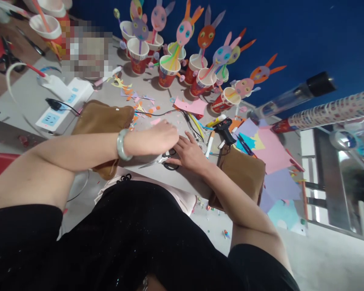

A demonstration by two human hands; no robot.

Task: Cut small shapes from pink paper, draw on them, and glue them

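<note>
My left hand, with a pale green bangle on its wrist, is curled with the knuckles up over the table. Its fingertips are hidden, so I cannot make out what is in them. Against it lies my right hand, palm down with the fingers stretched and apart. Under and beside the right hand are scissors with black handles; their blades point left. The fingers do not wrap round the handles. Beyond the hands lie pens and cords, and a white marker is to the right.
Red paper cups with paper rabbit figures stand along the blue wall. A black glue gun and coloured paper lie right. Brown cushions rest at the table edge. A power strip sits left; paper scraps are scattered.
</note>
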